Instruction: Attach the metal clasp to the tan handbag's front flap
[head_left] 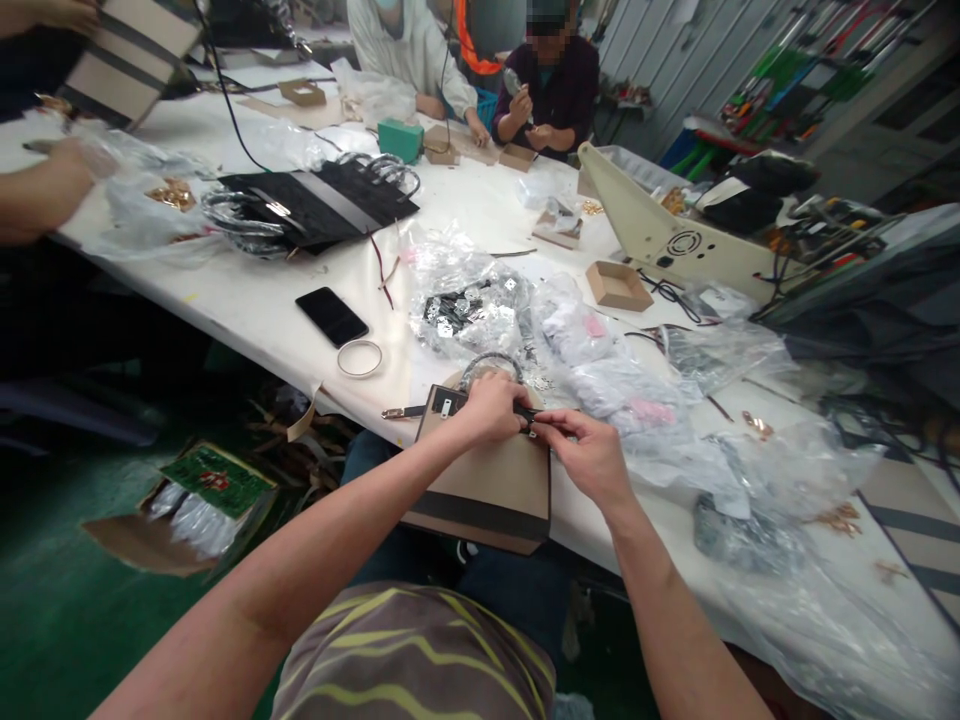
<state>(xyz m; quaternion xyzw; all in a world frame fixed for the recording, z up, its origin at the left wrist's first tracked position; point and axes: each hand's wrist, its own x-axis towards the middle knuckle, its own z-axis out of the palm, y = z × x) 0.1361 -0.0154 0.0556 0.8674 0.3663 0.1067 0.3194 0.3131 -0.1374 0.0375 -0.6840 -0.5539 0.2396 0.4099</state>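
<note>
A tan and black bag (487,487) leans from the table edge towards my lap. Its dark top band carries a small silver metal plate (446,408), and a dark, glossy looped handle (491,362) stands up behind it. My left hand (495,408) is closed over the bag's top edge, fingers bent towards the right corner. Close beside it, my right hand (589,450) pinches a small black strip at that corner, where a bit of metal shows. The fingertips partly hide the strip. A black strap with a metal end (401,412) lies left of the bag.
Behind the bag, an open plastic bag (465,310) holds small metal plates. A phone (331,316) and a tape roll (359,358) lie to the left. Plastic bags (622,390) crowd the right. Black bags (322,205) lie further back. Co-workers (551,90) sit across the table.
</note>
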